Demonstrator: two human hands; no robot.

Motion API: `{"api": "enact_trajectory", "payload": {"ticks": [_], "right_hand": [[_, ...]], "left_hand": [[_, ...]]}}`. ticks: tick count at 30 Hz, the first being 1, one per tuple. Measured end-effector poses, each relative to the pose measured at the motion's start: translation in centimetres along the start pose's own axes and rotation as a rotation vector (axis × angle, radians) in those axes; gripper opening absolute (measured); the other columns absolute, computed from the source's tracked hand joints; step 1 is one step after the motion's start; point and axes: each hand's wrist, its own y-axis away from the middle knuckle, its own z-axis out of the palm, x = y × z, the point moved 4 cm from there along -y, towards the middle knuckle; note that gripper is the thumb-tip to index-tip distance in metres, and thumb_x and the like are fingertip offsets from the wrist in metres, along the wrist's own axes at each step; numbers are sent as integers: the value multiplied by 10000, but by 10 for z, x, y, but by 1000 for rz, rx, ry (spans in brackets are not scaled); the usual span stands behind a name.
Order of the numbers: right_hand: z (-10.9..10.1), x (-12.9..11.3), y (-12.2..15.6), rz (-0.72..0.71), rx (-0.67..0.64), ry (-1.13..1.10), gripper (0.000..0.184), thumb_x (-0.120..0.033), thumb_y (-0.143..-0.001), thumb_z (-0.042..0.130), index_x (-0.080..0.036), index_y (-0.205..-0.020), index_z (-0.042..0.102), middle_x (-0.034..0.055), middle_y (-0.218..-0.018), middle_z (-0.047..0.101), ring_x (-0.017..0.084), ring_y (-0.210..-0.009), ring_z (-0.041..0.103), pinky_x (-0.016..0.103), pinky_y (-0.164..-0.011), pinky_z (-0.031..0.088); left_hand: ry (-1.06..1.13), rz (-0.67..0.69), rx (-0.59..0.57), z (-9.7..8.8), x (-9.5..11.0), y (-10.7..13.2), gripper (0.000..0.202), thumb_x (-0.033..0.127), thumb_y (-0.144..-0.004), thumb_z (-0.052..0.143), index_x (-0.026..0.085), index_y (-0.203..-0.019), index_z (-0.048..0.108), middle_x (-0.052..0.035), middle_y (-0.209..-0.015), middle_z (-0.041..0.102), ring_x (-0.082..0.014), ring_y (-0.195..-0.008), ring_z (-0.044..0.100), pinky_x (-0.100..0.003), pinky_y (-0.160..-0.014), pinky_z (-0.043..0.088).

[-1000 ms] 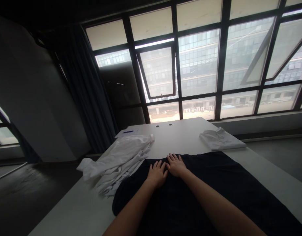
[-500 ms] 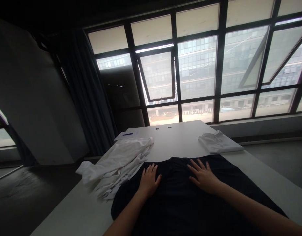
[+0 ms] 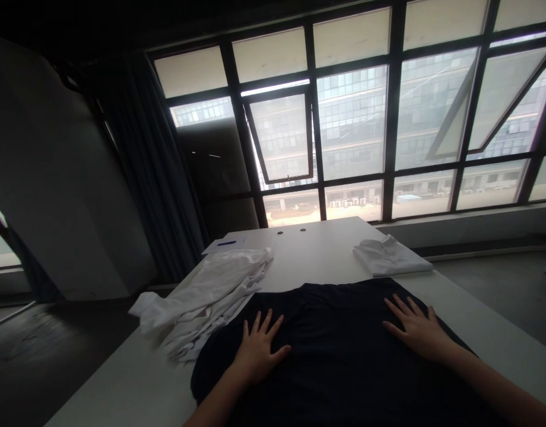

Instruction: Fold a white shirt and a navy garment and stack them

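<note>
A dark navy garment [image 3: 335, 344] lies spread over the near part of the white table [image 3: 308, 255]; its lower part runs out of the picture, and I cannot tell its exact kind. On its left side my left hand [image 3: 257, 350] rests palm down with fingers spread. My right hand [image 3: 418, 332] lies flat near the garment's right edge, its fingers apart too. Neither hand grips the cloth. Left of the garment, close to my left hand, is a loose pile of white clothes [image 3: 210, 290].
A folded white garment [image 3: 391, 258] sits at the table's right edge. At the far left corner, a blue pen [image 3: 227, 242] lies on a sheet of paper [image 3: 210, 249]. Two round cable holes mark the far end. Windows [image 3: 353, 124] and a dark curtain [image 3: 143, 166] stand beyond.
My right hand has slid to the right across the dark garment. My left hand has come slightly nearer to me and its fingers have spread wider. The view has shifted slightly.
</note>
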Motion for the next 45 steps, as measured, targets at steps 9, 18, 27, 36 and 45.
{"api": "enact_trajectory", "payload": {"ticks": [9,18,27,36,45], "right_hand": [[-2,3,-16,-26,2,3,879,-849,-860,245,-356,-1586,193,37,-1672,99,397,-1525,56,739,-1146,-20],[-3,3,-40,-27,3,-12,892,-848,-855,254,-343,-1590,218,44,-1677,122,416,-1523,65,745,-1139,-21],[-14,-1,-62,-58,133,22,843,-786,-881,302,-287,-1558,358,73,-1671,198,394,-1528,84,677,-1175,47],[-40,-17,-48,-126,425,67,590,-508,-945,369,-176,-1402,538,139,-1546,439,344,-1461,289,531,-1190,180],[-19,-45,16,-15,295,23,574,-546,-916,400,-217,-1338,609,140,-1472,521,389,-1381,411,595,-1140,272]], "left_hand": [[-21,7,-4,0,-4,-18,850,860,-876,296,418,-1588,150,-38,-1679,64,-424,-1520,6,-743,-1138,42],[-17,1,-12,0,-9,-42,861,868,-870,278,410,-1590,162,-44,-1681,57,-430,-1520,9,-739,-1140,31],[-31,-18,-1,-4,-12,-61,864,870,-871,251,405,-1593,160,-30,-1682,71,-430,-1522,39,-737,-1142,43],[-68,14,96,-6,-6,-48,706,704,-977,307,339,-1581,276,-55,-1675,157,-358,-1527,147,-646,-1185,148],[-9,138,38,4,-13,33,707,690,-982,362,411,-1589,131,-12,-1675,72,-333,-1534,116,-602,-1223,117]]}}
